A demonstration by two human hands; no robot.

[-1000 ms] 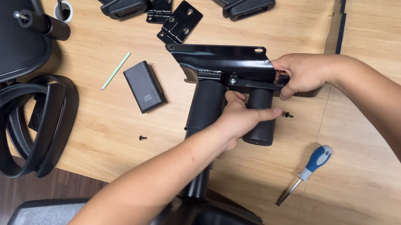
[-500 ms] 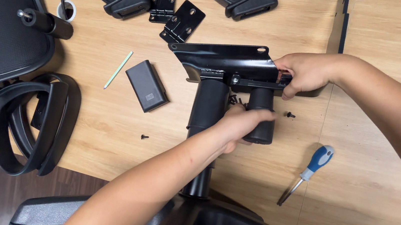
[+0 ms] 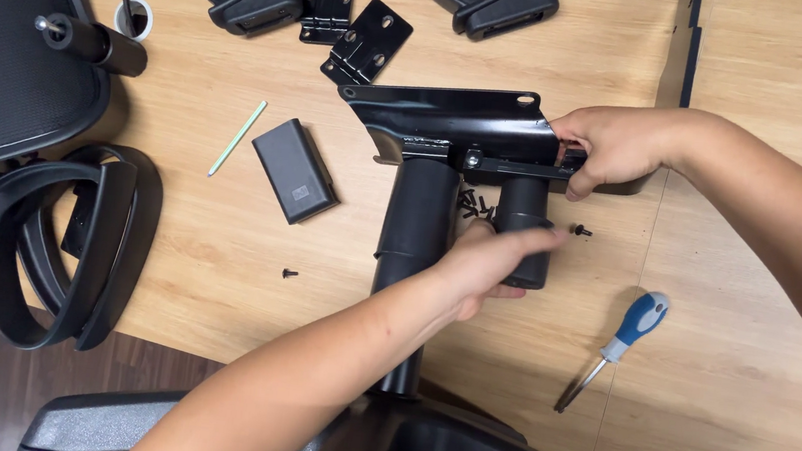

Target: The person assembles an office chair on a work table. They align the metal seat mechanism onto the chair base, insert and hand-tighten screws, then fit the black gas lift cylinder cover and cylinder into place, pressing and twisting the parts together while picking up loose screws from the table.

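Wooden floor (image 3: 166, 259): hands' grip encloses mechanism (image 3: 453, 126).

Your left hand (image 3: 488, 261) rests against the knob (image 3: 524, 232) hanging under the mechanism plate (image 3: 453, 126), just right of the gas cylinder (image 3: 413, 227). Your right hand (image 3: 612, 144) grips the plate's right end. Loose screws (image 3: 472, 203) lie between cylinder and knob; one screw (image 3: 582, 230) lies right of the knob. The screwdriver (image 3: 614, 346) lies farther right and nearer you. Left of the cylinder lies a small box (image 3: 294, 170), with a thin stick (image 3: 236, 137) left of that. Two brackets (image 3: 348, 23) lie behind the plate.
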